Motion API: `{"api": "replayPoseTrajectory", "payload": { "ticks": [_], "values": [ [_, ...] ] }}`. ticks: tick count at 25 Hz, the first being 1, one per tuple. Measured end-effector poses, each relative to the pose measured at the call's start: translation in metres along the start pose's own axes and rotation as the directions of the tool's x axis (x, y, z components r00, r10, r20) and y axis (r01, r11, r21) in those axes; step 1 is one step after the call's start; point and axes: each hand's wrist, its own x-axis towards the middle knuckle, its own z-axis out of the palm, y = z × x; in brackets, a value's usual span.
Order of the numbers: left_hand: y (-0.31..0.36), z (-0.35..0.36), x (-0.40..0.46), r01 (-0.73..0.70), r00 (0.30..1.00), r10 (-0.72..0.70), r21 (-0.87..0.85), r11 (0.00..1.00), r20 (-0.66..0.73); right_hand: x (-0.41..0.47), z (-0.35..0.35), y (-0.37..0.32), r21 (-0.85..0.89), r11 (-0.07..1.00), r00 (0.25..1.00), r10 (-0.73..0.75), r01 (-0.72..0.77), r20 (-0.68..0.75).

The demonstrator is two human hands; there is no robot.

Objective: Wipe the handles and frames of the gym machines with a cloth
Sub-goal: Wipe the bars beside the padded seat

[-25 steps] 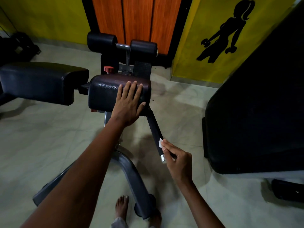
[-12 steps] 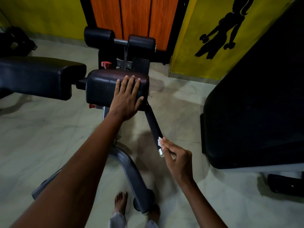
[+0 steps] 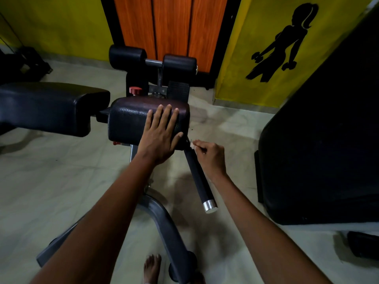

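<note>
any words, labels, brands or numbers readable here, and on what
No text can be read in this view.
Yellow wall: a black silhouette of a figure holding dumbbells, a picture with no words.
Pad under the left hand: a small mark shows by the fingers, too blurred to read.

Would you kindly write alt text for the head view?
A right hand pinches a small white cloth against the top of a black foam-covered handle, while the left hand rests flat on a black padded cushion.
</note>
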Motion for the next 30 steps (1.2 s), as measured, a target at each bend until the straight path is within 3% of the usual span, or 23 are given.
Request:
{"api": "replayPoseTrajectory", "payload": {
  "ticks": [6, 13, 20, 30],
  "values": [
    [0.000, 0.005, 0.000, -0.008, 0.999, 0.009, 0.023, 1.000, -0.047, 0.024, 0.019, 0.010, -0.101, 0.995, 0.999, 0.011, -0.006, 0.051],
    [0.001, 0.006, 0.000, 0.004, 0.999, -0.002, 0.047, 0.999, -0.051, 0.005, 0.012, 0.014, -0.060, 0.993, 0.995, -0.095, 0.097, 0.034],
    [0.002, -0.002, 0.001, 0.000, 1.000, 0.000, 0.024, 1.000, 0.024, -0.026, -0.004, 0.008, -0.002, 0.998, 0.997, -0.069, 0.069, 0.037],
    [-0.037, 0.000, 0.017, -0.272, 0.962, 0.274, 0.100, 0.957, -0.003, -0.065, -0.013, 0.001, 0.048, 0.997, 0.996, 0.066, -0.063, -0.056]
  ]
}}
